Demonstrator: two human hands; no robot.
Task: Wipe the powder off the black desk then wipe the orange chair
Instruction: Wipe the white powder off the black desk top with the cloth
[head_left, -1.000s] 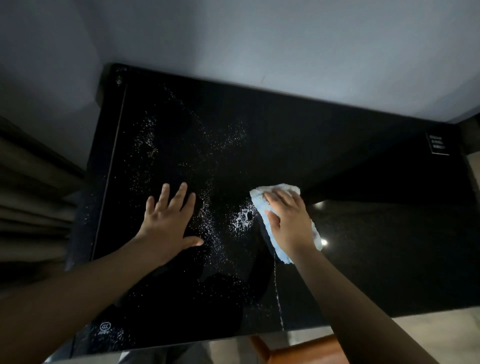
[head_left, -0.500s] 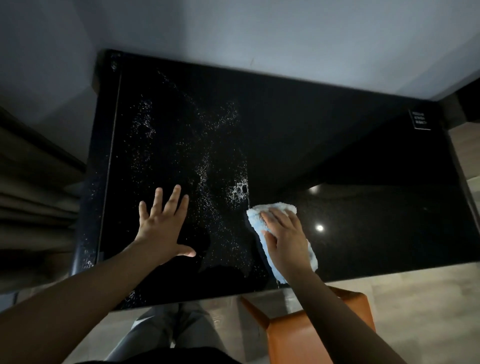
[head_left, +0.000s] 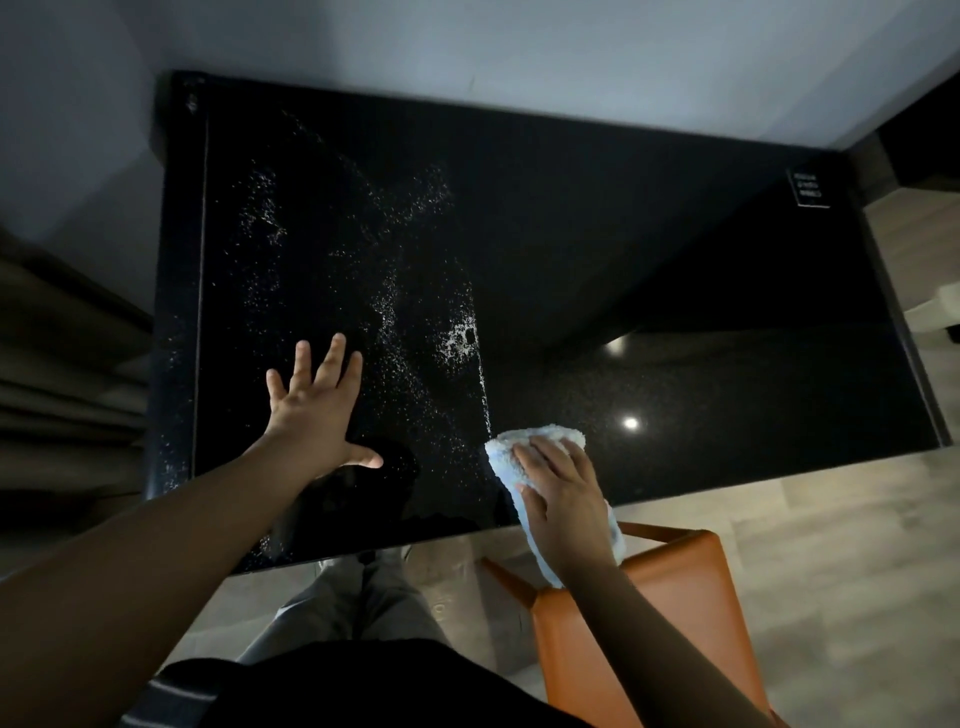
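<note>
The powder (head_left: 460, 338) is far from gone. The thick white clump sits right where it was a second ago, in the middle of the black desk (head_left: 675, 270), at 12 o'clock from the cloth (head_left: 501, 457), with loose speckle fanning away from it towards 10 and 11 o'clock across the left half of the top. What has changed is the cloth. It was level with that clump a moment back, and now the right hand (head_left: 563, 499) has dragged it straight down to the near edge at 6 o'clock, its tail already hanging off the desk. That hand is flat, fingers stretched over the pale blue towel and pressing, not clutching. The pull leaves a thin white line running from the clump down to the cloth, a ridge at the stroke's left margin, I'd say, with the glossy surface to the right of it looking clean. So one lane is done and the heavy patch is merely skirted; the next strokes need to start further left. The left hand (head_left: 317, 415) hasn't budged, out at 9 o'clock from the cloth, palm down, fingers spread wide on the speckled top, holding nothing. Below the cloth at 5 o'clock the orange chair (head_left: 649, 623) comes into fuller view, untouched, its turn well off yet.
</note>
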